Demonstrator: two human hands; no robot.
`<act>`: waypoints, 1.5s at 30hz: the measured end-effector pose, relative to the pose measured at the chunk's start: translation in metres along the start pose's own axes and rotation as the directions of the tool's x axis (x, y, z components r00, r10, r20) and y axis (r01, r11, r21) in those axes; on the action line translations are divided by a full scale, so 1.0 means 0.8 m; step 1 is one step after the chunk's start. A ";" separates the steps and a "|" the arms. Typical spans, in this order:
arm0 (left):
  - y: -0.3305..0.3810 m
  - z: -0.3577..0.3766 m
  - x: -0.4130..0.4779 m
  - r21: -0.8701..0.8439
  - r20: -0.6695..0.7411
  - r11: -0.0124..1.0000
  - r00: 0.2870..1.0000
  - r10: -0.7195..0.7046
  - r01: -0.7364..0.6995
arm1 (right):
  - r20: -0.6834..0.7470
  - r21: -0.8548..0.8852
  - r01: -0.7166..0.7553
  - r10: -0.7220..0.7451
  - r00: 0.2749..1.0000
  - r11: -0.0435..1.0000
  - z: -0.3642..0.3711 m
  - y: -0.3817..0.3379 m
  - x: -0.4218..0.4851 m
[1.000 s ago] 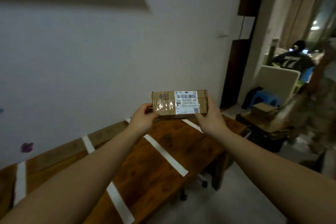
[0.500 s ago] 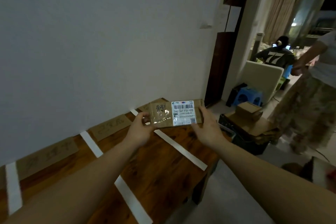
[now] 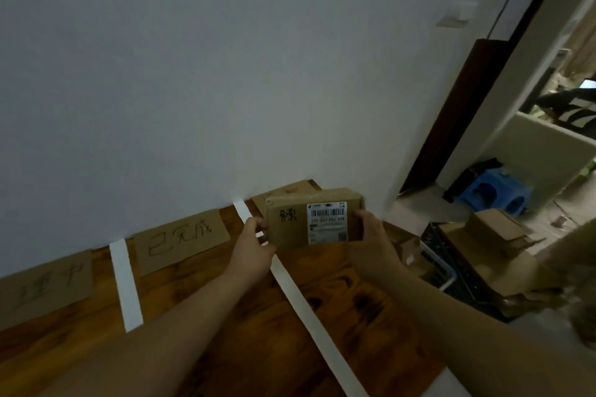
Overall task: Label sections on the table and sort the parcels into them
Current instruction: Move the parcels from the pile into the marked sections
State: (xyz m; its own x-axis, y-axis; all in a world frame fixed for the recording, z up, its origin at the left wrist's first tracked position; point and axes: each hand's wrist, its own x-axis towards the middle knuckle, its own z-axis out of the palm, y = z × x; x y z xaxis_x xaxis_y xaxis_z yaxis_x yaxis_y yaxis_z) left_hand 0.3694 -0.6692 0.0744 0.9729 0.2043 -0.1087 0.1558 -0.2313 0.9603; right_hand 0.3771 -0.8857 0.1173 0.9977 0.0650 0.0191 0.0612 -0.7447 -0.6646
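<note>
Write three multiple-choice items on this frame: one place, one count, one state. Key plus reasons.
1. The 已完成 card sits:
A) between the two tape strips
B) on the floor
C) on a chair

2. Count of cardboard cards along the wall:
A) one
B) three
C) six

3. The parcel is:
A) lying flat, untouched
B) held one-handed
C) gripped by both hands, above the table

Key:
1 A, a white strip lies on each side of it.
2 B, one at left, 已完成, and one behind the parcel.
3 C, the left hand and right hand hold its ends.
</note>
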 end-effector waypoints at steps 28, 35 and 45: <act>-0.015 0.166 0.122 0.172 -0.238 0.896 0.900 -0.366 0.410 | 0.540 -0.136 0.206 -0.102 0.835 0.969 0.023 0.162 0.284; 0.016 0.070 0.066 0.362 -0.302 0.792 0.866 -0.400 0.492 | 0.551 -0.134 0.416 -0.281 0.786 0.900 0.024 0.060 0.258; 0.023 -0.181 -0.243 0.447 -0.607 0.645 0.740 -0.291 0.620 | 0.662 0.046 0.673 -0.527 0.533 0.738 0.105 -0.189 0.016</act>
State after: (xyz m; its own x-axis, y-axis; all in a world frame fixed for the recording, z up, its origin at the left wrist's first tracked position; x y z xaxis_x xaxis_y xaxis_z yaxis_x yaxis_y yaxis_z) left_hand 0.1586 -0.5756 0.1500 0.5707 0.7955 -0.2037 0.7800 -0.4476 0.4372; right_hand 0.3785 -0.7166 0.1553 0.4798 0.8670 -0.1343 0.7155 -0.4753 -0.5121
